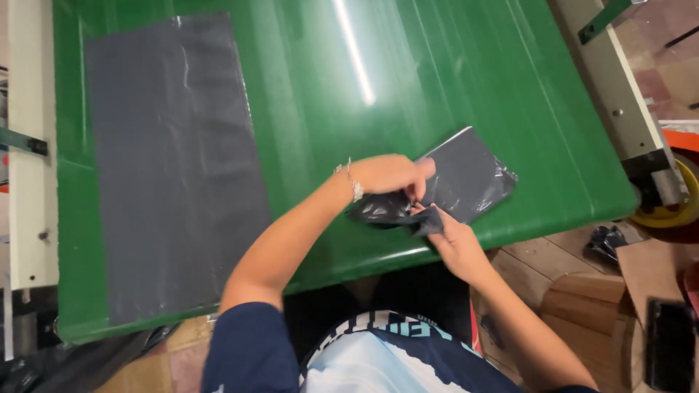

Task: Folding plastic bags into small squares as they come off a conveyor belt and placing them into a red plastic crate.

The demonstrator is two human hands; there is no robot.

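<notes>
On a glossy green table lies a folded black plastic bag near the front right edge. My left hand, with a thin bracelet at the wrist, pinches the crumpled near end of that bag from above. My right hand grips the same crumpled end from below, at the table's edge. Both hands meet on the bunched plastic. A long flat black plastic bag lies spread out at the left of the table, apart from both hands.
White metal machine frames run along the left and right sides of the table. Wooden boards and brown cardboard lie on the floor at lower right, with a dark flat object there.
</notes>
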